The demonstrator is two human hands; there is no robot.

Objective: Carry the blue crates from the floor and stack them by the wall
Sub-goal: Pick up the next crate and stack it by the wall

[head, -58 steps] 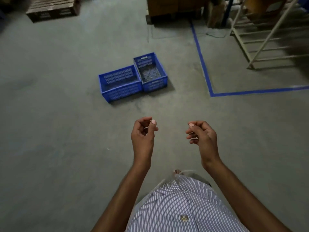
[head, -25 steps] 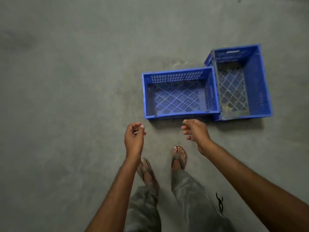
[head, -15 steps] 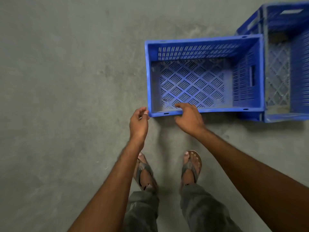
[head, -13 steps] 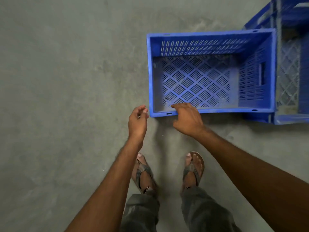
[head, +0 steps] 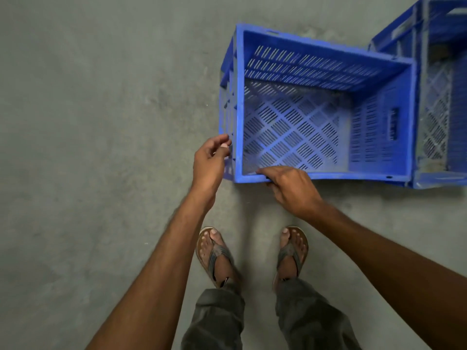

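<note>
The right grip is closed over the near rim of a blue crate, close to its near left corner, with the fingers curled over the edge and into the inside. The left grip sits at the same corner against the outside of the left wall, fingers loosely bent. Whether it has hold of the wall or only hangs beside it cannot be told, since the fingertips are hidden behind the knuckles. The crate stands on the floor right in front of the person, empty, with its slotted bottom showing. Its right wall lies just beside a second crate, with no gap to be seen between them. That second crate is cut off by the right and top edges of the view, so its far side and full shape cannot be made out. To the left of the crate and beyond it there is bare grey concrete to the edge of the view. Two feet in sandals stand near the crate's front edge, apart from it, and the trousers run out of the bottom of the view.
</note>
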